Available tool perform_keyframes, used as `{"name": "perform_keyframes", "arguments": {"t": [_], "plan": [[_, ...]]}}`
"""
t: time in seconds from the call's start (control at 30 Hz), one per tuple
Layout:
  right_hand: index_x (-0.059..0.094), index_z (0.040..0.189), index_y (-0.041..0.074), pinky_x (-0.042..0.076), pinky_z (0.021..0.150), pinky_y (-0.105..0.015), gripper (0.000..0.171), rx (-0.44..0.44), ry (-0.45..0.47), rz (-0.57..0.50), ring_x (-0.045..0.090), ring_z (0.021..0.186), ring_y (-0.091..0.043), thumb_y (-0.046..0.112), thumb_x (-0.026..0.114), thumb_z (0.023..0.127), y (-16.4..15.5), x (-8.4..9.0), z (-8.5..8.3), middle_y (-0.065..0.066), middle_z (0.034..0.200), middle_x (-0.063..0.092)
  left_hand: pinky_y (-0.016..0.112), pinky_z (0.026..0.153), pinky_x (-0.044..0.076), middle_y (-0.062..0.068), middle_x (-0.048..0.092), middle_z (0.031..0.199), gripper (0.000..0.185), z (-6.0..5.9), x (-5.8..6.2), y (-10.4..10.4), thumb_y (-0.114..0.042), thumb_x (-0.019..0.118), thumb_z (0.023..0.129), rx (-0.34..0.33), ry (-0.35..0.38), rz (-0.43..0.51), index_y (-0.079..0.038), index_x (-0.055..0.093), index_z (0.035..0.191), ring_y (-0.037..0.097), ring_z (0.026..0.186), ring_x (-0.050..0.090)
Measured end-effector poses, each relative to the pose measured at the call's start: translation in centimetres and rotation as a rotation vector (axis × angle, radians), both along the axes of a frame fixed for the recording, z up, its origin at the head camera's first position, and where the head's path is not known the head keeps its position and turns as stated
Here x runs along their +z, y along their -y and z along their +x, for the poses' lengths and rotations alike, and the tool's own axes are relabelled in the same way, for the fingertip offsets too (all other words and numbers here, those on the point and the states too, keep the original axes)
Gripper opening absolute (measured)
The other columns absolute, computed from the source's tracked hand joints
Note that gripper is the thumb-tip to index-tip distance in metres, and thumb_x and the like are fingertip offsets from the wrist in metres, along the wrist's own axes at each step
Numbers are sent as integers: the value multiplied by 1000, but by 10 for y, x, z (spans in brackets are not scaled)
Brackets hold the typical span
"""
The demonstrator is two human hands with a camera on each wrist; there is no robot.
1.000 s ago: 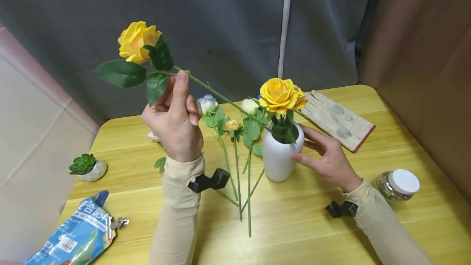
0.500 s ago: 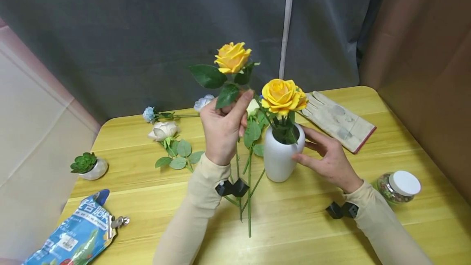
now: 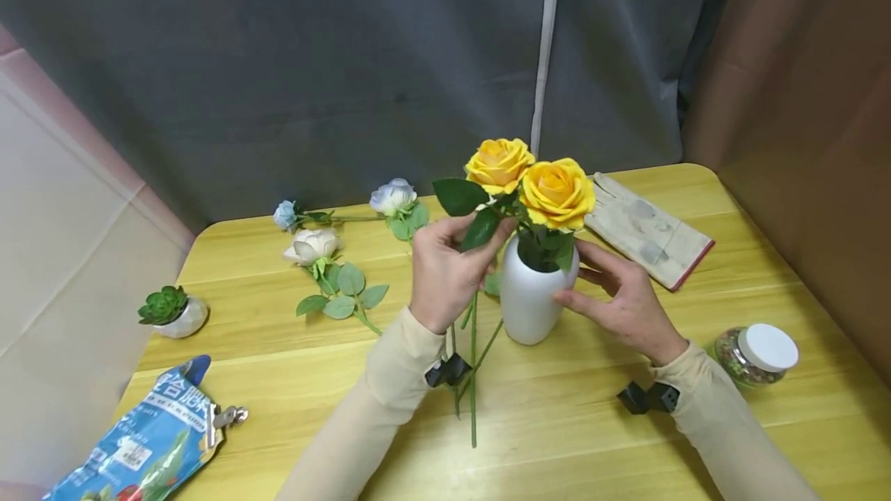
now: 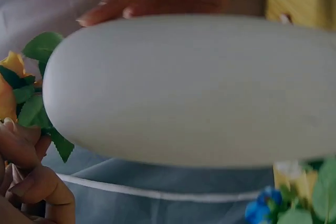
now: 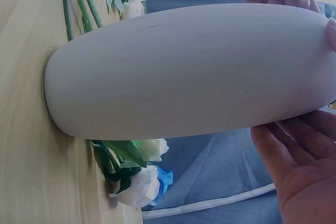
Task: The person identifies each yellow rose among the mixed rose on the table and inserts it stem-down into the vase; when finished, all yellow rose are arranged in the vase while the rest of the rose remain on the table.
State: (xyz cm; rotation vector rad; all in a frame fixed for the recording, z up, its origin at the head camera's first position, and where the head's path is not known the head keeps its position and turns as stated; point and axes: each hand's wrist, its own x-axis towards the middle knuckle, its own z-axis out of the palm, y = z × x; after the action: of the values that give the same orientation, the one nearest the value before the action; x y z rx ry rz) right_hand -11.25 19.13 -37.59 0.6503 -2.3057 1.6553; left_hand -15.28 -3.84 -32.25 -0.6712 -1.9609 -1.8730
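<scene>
My left hand [image 3: 445,277] pinches the stem of a yellow rose [image 3: 497,165] beside the mouth of a white vase [image 3: 532,311]. The stem's lower end is hidden behind leaves and the vase's rim. Another yellow rose [image 3: 559,193] stands in the vase, its bloom overlapping the held one. Around the vase's right side, near the top, my right hand [image 3: 629,304] grips with thumb in front and fingers behind. In the right wrist view the upright vase [image 5: 184,72] touches the table, the right hand's fingers [image 5: 273,150] against its wall.
Loose roses lie on the table, including a white one [image 3: 311,247] and a pale blue one [image 3: 393,196]. A work glove [image 3: 650,230] lies back right, a lidded jar [image 3: 755,354] at right. Left are a potted succulent [image 3: 170,311] and a clipped blue bag [image 3: 149,439].
My left hand has carried the yellow rose rightward and down, from the upper left to the vase's mouth. The right hand keeps its hold on the vase. The vase's front bloom has shifted right.
</scene>
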Motion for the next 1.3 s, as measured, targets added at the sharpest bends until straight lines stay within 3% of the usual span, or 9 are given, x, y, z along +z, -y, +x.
{"name": "perform_keyframes", "arguments": {"t": [0.17, 0.23, 0.3, 0.5, 0.73, 0.9, 1.1, 1.2, 1.3], "plan": [[57, 145, 5, 52, 100, -19, 62, 14, 4, 2, 59, 128, -5, -7, 76, 87, -1, 1, 0, 12, 141, 61, 20, 44, 43, 7, 63, 52, 15, 1, -9, 2, -5, 83, 85, 103, -291, -182, 0, 73, 74, 10, 44, 57], [57, 144, 5, 53, 100, -20, 61, 16, 4, -3, 60, 127, -6, -7, 76, 87, -1, 1, 0, 12, 139, 62, 20, 46, 45, 5, 62, 52, 20, 1, -11, 4, -5, 85, 83, 134, -371, -244, -3, 70, 70, 10, 45, 56], [58, 143, 4, 53, 100, -20, 60, 16, 3, -7, 60, 126, -6, -8, 76, 87, -1, 1, 0, 12, 138, 62, 20, 48, 44, 4, 60, 52, 19, 0, -12, 7, -5, 85, 82, 132, -397, -279, -3, 70, 71, 10, 46, 54], [58, 144, 6, 52, 100, -20, 61, 19, -3, -9, 59, 128, -6, -8, 75, 87, -1, 1, 1, 11, 139, 62, 21, 49, 42, 4, 61, 55, 9, -2, -9, 15, -4, 85, 82, 46, -345, -253, -1, 77, 84, 10, 50, 50], [58, 144, 7, 52, 101, -20, 62, 20, -2, -9, 59, 129, -7, -8, 75, 87, -1, -1, 0, 10, 141, 62, 25, 50, 48, 7, 63, 58, 5, -7, -12, 20, 6, 76, 81, 25, -429, -239, 2, 74, 80, 15, 51, 55], [58, 143, 2, 52, 100, -19, 59, 7, 13, -7, 59, 127, -5, -7, 75, 87, 0, 1, 0, 15, 138, 61, 23, 54, 51, 7, 68, 64, 6, -9, -11, 23, 6, 75, 84, -36, -411, -304, 0, 74, 81, 14, 54, 58], [57, 142, 0, 52, 101, -19, 58, 14, 18, -15, 59, 127, -5, -8, 75, 88, 0, 3, 0, 15, 138, 61, 29, 53, 51, 3, 63, 60, 9, -12, -6, 32, 4, 77, 85, -97, -370, -354, -2, 73, 80, 10, 55, 55], [58, 142, 1, 52, 101, -20, 57, 18, 15, -20, 59, 127, -6, -8, 75, 88, 1, 3, 0, 14, 137, 62, 30, 54, 55, 4, 69, 66, 5, -17, -10, 43, 1, 75, 88, -117, -251, -394, -2, 78, 92, 11, 55, 60], [59, 141, 1, 53, 101, -20, 58, 18, 13, -25, 59, 127, -7, -9, 75, 87, 1, 2, 1, 12, 137, 63, 26, 54, 54, 5, 75, 76, 9, -25, -26, 55, -8, 76, 92, -89, -33, -462, -4, 80, 100, 21, 56, 66]]}}
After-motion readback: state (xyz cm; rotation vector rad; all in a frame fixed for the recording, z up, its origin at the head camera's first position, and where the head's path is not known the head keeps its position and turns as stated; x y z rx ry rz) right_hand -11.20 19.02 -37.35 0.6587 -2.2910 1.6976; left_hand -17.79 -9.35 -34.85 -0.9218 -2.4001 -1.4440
